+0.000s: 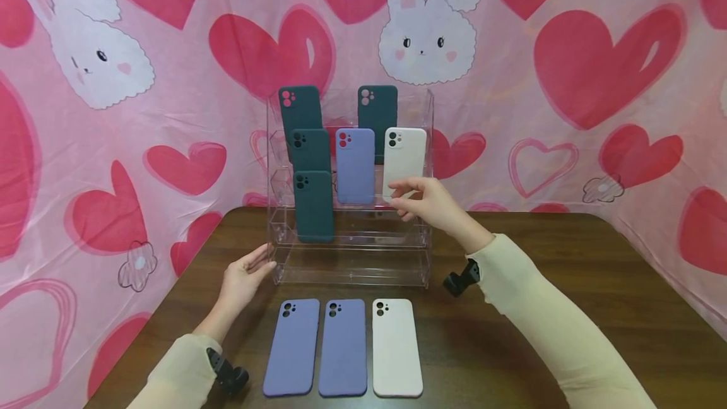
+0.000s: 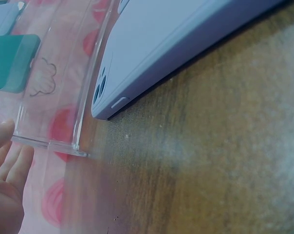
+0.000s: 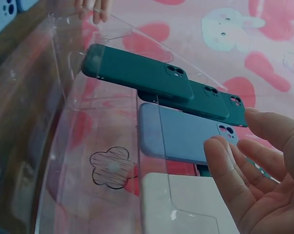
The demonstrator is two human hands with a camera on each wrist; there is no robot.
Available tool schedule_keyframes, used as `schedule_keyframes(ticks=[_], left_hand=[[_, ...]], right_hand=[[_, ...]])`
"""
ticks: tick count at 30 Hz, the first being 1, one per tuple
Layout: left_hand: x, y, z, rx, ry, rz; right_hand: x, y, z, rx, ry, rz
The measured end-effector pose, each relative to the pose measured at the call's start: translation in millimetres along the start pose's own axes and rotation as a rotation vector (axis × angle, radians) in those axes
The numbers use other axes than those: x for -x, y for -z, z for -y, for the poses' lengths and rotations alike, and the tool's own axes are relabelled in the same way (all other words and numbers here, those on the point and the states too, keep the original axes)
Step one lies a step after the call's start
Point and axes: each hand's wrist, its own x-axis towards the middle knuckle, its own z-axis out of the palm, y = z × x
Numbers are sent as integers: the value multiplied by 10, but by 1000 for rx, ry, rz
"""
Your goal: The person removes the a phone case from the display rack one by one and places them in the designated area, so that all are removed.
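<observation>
A clear tiered display stand stands on the table with phone cases leaning in its tiers. My right hand is in front of the white phone case in the second tier, fingers loosely bent and holding nothing. Beside that case stands a lavender phone case, then a dark green phone case. One more green case is a tier lower, and two others are at the top. With thumb and fingers, my left hand pinches the stand's left side edge.
Two lavender cases and a white case lie in a row on the wooden table, in front of the stand. A pink cloth with hearts and rabbits hangs behind the table.
</observation>
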Motion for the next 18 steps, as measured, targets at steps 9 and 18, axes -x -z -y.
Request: schedule_keyframes(ticks=[9,18], left_hand=[[1,-2,2,6,13,5],[2,-2,12,13,12,-1]], right_hand=[[-239,9,113,13,-21,-31],[-471,-9,157,-5,-32,-27]])
